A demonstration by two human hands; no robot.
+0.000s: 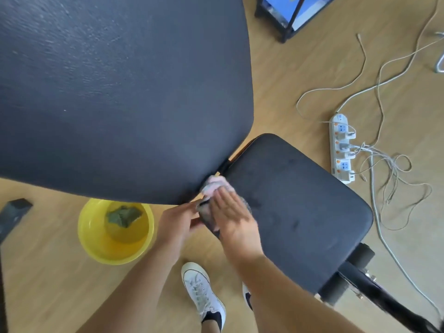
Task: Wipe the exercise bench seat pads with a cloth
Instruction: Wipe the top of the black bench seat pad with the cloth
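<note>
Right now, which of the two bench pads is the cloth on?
The smaller seat pad, at its near-left edge by the gap. The cloth lies under the right hand; the large back pad is untouched.

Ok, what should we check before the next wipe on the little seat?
1. Cloth under the right hand: ok, palm flat on it.
2. Left hand helping: ok, its fingers pinch the cloth edge.
3. Cloth on the small seat pad: ok, at the end nearest the big pad.
4. Pad already clean: cannot tell, dark damp-looking patches show.
5. Yellow basin within reach: ok, on the floor with a green rag inside.
</note>
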